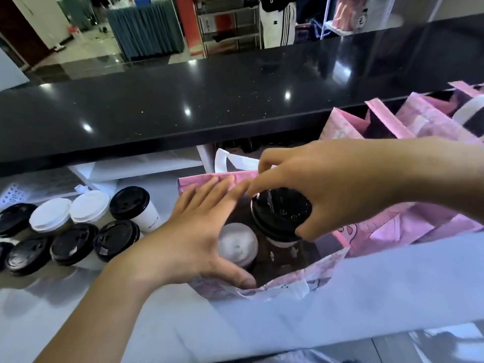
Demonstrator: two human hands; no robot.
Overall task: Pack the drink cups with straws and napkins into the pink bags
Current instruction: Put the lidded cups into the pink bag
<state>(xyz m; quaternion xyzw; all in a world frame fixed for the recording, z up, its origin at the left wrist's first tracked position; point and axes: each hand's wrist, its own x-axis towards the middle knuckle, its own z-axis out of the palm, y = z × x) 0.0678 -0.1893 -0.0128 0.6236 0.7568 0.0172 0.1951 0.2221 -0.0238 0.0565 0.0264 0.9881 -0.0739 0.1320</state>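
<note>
An open pink bag (285, 285) stands on the pale work surface in front of me. A white-lidded cup (239, 244) sits inside it at the left. My right hand (322, 184) grips a black-lidded cup (281, 214) by its lid, over the bag's mouth beside the white-lidded one. My left hand (193, 231) has its fingers spread, with the palm against the bag's left side and the thumb on the near rim. No straws or napkins are visible.
Several cups with black (74, 243) and white (49, 214) lids stand grouped at the left. More pink bags (408, 119) with white handles stand at the right. A black counter (209, 100) runs across behind; a person stands beyond it.
</note>
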